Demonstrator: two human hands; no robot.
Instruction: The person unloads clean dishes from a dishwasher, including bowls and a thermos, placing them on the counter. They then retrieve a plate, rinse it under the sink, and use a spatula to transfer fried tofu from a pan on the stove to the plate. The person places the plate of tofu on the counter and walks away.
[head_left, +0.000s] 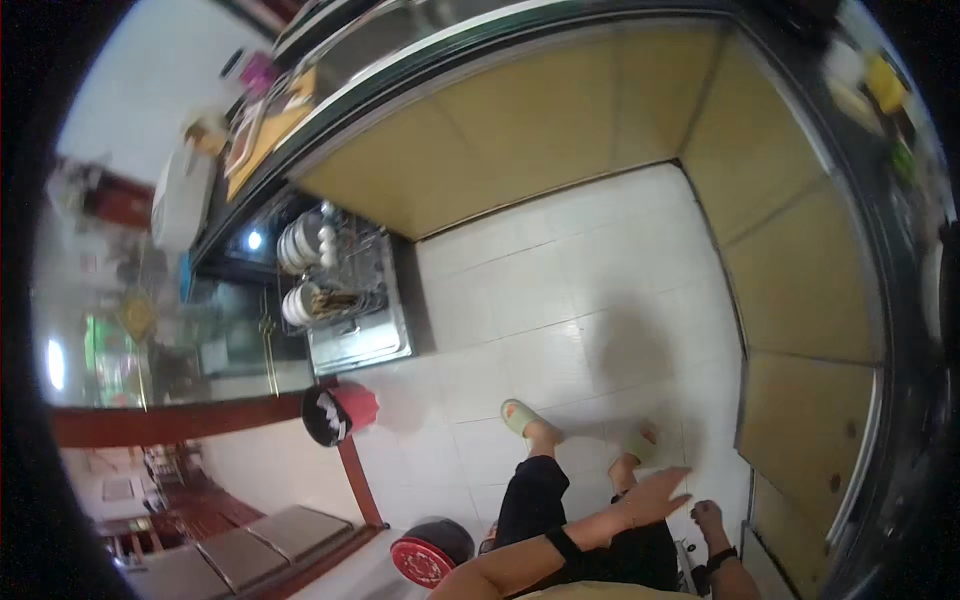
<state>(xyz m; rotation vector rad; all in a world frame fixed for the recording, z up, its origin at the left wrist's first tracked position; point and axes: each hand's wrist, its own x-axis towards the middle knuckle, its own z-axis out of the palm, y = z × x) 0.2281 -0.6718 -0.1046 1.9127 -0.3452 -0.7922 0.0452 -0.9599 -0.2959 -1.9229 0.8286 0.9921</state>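
My left hand (654, 498) reaches across in front of my body, with the thumb apart from the fingers and nothing in it. Just to its right is my right hand (707, 517), its fingers partly curled. No object shows in the right hand, but its inner side is hidden. Both hands are above the floor by my legs, nearest to the yellow cabinet doors (814, 405). Ahead to the left, an open dishwasher has its door (360, 346) lowered and its wire rack (360, 259) pulled out. White plates (297, 244), bowls (298, 304) and wooden utensils (334, 301) sit in the rack.
A dark countertop (862, 217) runs along the right. On the left floor stand a pink trash bin (360, 403) and a dark bucket with a red lid (422, 562). A glass partition (225, 330) rises beside the dishwasher. Green slippers (517, 416) are on my feet.
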